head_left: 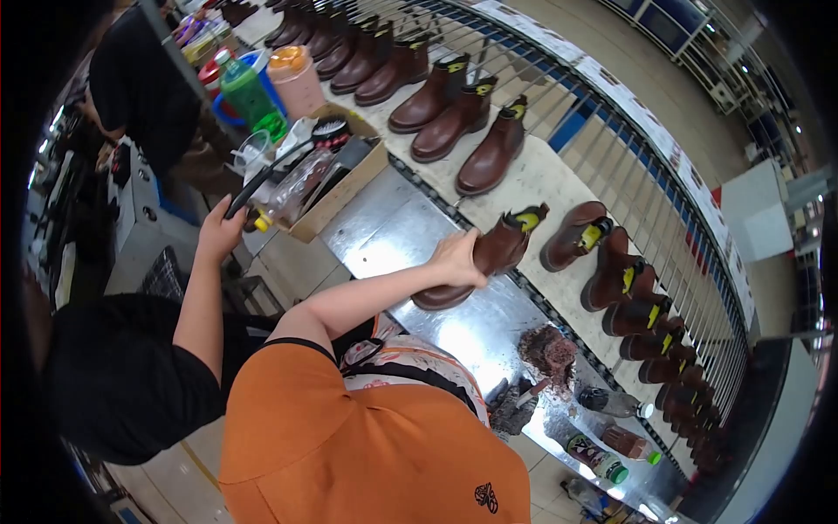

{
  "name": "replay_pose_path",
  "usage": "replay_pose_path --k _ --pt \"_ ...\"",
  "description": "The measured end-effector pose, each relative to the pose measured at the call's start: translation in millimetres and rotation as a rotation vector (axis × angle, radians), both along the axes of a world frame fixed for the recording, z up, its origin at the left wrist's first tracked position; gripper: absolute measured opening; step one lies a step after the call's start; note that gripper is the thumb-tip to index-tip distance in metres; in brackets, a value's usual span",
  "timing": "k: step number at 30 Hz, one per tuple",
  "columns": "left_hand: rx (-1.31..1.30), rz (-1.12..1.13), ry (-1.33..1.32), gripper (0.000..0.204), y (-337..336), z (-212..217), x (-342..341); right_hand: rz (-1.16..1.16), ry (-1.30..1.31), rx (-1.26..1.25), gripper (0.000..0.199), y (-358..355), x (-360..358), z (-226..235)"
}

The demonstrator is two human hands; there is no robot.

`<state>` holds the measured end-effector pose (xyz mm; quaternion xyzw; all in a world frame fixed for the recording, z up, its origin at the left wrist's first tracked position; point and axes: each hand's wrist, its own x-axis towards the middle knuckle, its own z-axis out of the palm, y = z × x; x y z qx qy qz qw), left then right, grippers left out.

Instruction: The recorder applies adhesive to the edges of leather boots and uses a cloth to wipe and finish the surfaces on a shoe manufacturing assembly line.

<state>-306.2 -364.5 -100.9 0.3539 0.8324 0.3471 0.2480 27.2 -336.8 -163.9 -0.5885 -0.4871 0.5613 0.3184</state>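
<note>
My left hand (pixel 458 260), bare, is closed round the ankle of a brown leather ankle boot (pixel 447 298) with yellow tabs. The boot is over the shiny metal worktop (pixel 384 214), its toe pointing left toward me. My right arm does not show past my orange shirt. At the worktop's near edge is a dark grey glove (pixel 511 409) with a wooden-looking handle (pixel 534 390) across it; I cannot make out whether my right hand is inside. Just beyond sits a brown, shaggy clump (pixel 550 351), perhaps a rag or sponge.
Several brown boots (pixel 493 155) line the pale rack shelf beyond the worktop. Bottles (pixel 598 458) lie at right. A cardboard box (pixel 342 199) holds brushes; behind it stand a green bottle (pixel 249 94) and pink container (pixel 297 80). At left, a black-clothed co-worker's hand (pixel 223 229) grips a black handle.
</note>
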Motion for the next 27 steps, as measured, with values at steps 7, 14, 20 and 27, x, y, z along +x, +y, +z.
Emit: replay_pose_path --k 7,14,20,27 --pt "0.024 0.043 0.094 0.076 -50.9 -18.4 45.7 0.179 0.049 0.068 0.024 3.7 9.3 -7.2" --pt "0.36 0.064 -0.768 0.054 -30.2 -14.5 7.1 0.106 0.052 -0.208 0.025 -3.4 0.1 29.7" --pt "0.607 -0.008 -0.821 0.04 34.7 2.1 -10.7 0.098 0.1 -0.162 0.025 -11.4 4.7 37.5" --pt "0.306 -0.133 -0.917 0.071 66.1 -24.2 -20.5 0.015 0.148 -0.101 0.025 -19.9 -10.8 51.6"
